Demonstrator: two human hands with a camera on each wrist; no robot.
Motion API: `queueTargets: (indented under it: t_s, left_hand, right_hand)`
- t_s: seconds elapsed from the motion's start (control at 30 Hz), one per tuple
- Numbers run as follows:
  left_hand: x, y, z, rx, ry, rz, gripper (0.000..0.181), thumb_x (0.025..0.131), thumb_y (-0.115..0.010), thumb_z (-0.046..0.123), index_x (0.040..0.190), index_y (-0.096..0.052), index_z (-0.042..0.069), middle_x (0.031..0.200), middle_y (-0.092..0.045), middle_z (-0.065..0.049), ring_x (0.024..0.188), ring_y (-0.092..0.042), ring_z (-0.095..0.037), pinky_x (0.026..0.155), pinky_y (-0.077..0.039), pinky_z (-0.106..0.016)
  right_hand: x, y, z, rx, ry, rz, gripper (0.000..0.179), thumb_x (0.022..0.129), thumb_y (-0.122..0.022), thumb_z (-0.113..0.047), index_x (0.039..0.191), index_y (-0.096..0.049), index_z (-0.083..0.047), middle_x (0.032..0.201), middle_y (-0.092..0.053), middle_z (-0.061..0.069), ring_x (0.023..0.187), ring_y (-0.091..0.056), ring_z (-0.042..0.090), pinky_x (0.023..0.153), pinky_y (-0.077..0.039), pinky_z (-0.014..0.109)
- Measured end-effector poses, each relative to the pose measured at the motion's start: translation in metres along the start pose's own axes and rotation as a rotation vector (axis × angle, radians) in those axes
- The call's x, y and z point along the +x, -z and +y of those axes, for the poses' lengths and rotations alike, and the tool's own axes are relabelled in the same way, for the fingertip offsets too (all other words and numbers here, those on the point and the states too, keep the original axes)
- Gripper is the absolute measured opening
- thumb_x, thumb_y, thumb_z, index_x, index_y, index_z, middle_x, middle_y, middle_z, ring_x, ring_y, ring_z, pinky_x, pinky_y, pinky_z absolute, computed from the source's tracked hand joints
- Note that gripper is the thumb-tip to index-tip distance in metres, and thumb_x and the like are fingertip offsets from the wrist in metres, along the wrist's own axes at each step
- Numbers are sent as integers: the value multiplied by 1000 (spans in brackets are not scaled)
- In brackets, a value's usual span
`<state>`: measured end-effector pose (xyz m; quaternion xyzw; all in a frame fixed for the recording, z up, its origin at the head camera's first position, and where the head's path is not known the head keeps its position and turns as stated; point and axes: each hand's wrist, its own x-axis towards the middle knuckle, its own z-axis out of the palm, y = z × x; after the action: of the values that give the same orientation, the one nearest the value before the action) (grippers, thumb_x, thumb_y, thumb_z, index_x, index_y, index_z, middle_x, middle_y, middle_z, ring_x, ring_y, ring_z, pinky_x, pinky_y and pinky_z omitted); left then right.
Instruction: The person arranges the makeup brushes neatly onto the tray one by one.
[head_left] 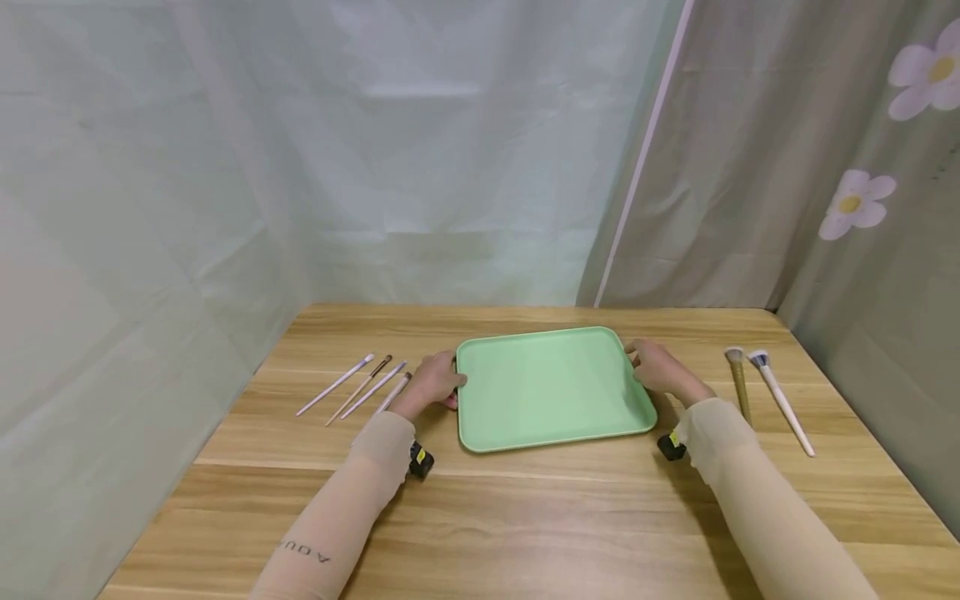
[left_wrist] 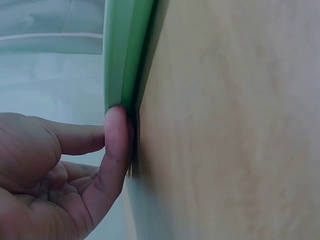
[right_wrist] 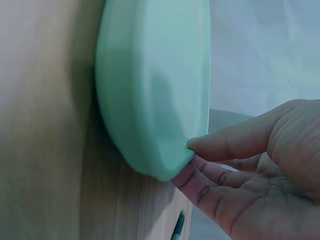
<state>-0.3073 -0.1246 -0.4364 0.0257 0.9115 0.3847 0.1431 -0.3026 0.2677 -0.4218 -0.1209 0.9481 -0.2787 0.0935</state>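
Observation:
A flat, light green rectangular tray (head_left: 547, 387) is in the middle of the wooden table, slightly askew, with nothing on it. My left hand (head_left: 433, 382) pinches its left rim; in the left wrist view the thumb and a finger (left_wrist: 116, 137) meet at the edge of the tray (left_wrist: 125, 55), close to the tabletop. At the right rim is my right hand (head_left: 663, 375). The right wrist view shows its thumb on the tray's upper side and its fingers (right_wrist: 200, 192) beneath the edge, pinching it.
Several thin makeup brushes, one with a white handle (head_left: 333, 386), lie left of the tray, partly behind my left forearm. Two larger brushes, one gold-handled (head_left: 739, 387) and one white-handled (head_left: 783, 406), lie to the right. Curtains (head_left: 465, 167) hang behind the table (head_left: 540, 525).

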Motion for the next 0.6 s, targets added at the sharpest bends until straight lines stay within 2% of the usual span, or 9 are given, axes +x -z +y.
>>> queueTargets:
  t_s: [0.33, 0.6]
  left_hand:
    - [1, 2, -3, 1, -30, -4, 49, 105, -60, 7, 151, -46, -1, 82, -66, -16, 56, -66, -18, 54, -60, -29]
    - [0, 2, -2, 30, -30, -12, 54, 106, -59, 9, 156, -41, 0, 84, -66, -16, 57, -66, -18, 54, -60, -29]
  right_hand:
    - [-3, -6, 0, 17, -32, 2, 53, 89, -45, 12, 141, -42, 20, 117, -59, 37, 102, -60, 42, 82, -54, 47]
    - [-6, -7, -1, 18, -53, 4, 54, 90, -42, 11, 143, -41, 19, 117, -57, 35, 100, -56, 40, 79, -50, 44]
